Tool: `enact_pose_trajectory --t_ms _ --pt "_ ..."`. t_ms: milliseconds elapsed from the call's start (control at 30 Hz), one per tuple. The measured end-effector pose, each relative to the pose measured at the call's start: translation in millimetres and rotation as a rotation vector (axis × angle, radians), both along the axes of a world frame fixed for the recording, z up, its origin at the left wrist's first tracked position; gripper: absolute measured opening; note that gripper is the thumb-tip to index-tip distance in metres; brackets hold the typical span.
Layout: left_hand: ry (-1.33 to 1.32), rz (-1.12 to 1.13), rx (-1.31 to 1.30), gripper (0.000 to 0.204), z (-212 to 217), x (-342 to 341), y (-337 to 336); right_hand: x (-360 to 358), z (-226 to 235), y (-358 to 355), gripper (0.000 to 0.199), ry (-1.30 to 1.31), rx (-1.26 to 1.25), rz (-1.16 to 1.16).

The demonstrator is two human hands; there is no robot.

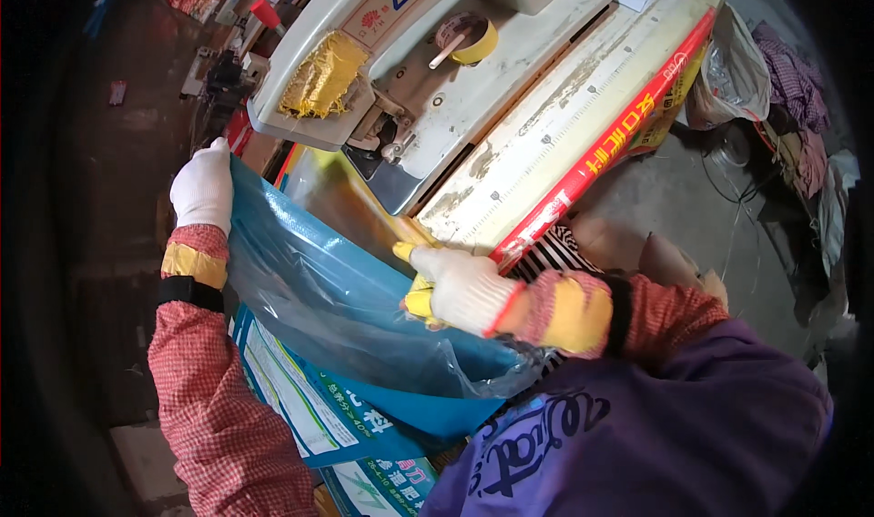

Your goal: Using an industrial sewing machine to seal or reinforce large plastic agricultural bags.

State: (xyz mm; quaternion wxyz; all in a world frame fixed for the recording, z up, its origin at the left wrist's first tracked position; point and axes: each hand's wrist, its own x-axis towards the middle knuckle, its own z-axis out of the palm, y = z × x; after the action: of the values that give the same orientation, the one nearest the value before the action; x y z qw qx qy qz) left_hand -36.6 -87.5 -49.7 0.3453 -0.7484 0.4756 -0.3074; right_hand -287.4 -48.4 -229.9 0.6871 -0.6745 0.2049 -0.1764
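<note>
A wide blue sack (309,235) with a glossy surface and clear plastic film along it spreads between my hands. My left hand (202,185), in a white knit glove, is closed on the sack's upper left corner. My right hand (464,289), gloved in white with yellow fingertips, has its fingers curled at the sack's far edge, beside the table corner; the fingertips are partly hidden. Just beyond the sack is the head of a sewing machine (319,80), with a yellow woven patch (328,76) on it. A yellowish sheet (350,194) lies between sack and machine.
The machine's worktable (546,144) has a red and yellow printed strip (610,144) along its edge. A roll of tape (469,39) sits on the machine bed. Printed blue sacks (319,408) lie below. Plastic bags (733,71) and checked cloth (792,80) are at the right.
</note>
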Motion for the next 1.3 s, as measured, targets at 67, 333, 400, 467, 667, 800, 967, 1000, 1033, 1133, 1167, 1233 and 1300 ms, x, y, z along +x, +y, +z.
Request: enact_pose_trajectory --t_ms 67,333,400,467,667,800,967,1000,1033,1133,1167,1233,1300 --pt "0.039 -0.002 0.014 0.019 -1.6 -1.2 -2.4 8.2 2.9 -12.0 0.04 0.211 0.156 0.18" --pt "0.215 0.36 -0.082 0.032 40.5 68.7 -16.9 37.5 5.9 13.7 0.025 0.008 -0.506 -0.037" --pt "0.24 0.258 -0.204 0.031 8.5 77.8 -29.8 43.1 3.8 27.1 0.018 0.045 -0.43 -0.113" --pt "0.247 0.07 -0.426 0.027 -41.4 75.0 -32.9 44.0 1.6 36.8 0.018 0.103 -0.483 -0.187" --pt "0.252 -0.296 -0.107 0.019 -183.8 54.5 -14.0 -56.0 -1.9 -11.2 0.02 0.116 -0.156 0.148" --pt "0.27 -0.647 -0.15 0.023 -197.1 39.0 -22.2 -115.7 -50.2 -19.7 0.02 0.182 0.114 0.014" --pt "0.534 -0.937 -0.374 0.026 -208.6 56.4 -28.1 -108.3 -52.8 -12.3 0.03 -0.005 0.606 -0.202" --pt "0.535 -0.934 -0.373 0.026 -208.1 57.3 -29.1 -107.6 -49.2 -12.5 0.03 -0.004 0.607 -0.201" --pt "0.593 -0.883 -0.353 0.026 -206.6 57.9 -30.2 -106.3 -42.9 -13.0 0.031 0.047 0.514 -0.207" --pt "0.74 -0.801 -0.371 0.024 -210.4 75.8 -26.2 -98.7 -31.7 -15.3 0.032 0.222 0.371 -0.209" --pt "0.832 -0.781 -0.405 0.022 -211.4 77.8 -29.1 -96.7 -30.2 -17.9 0.032 0.343 0.319 -0.214" --pt "0.881 -0.761 -0.462 0.017 -214.6 79.9 -27.1 -96.0 -29.2 -16.4 0.031 0.3 0.36 -0.251" --pt "0.778 -0.776 -0.365 0.018 -212.2 80.3 -24.0 -94.7 -28.2 -9.9 0.029 0.211 0.463 -0.313"
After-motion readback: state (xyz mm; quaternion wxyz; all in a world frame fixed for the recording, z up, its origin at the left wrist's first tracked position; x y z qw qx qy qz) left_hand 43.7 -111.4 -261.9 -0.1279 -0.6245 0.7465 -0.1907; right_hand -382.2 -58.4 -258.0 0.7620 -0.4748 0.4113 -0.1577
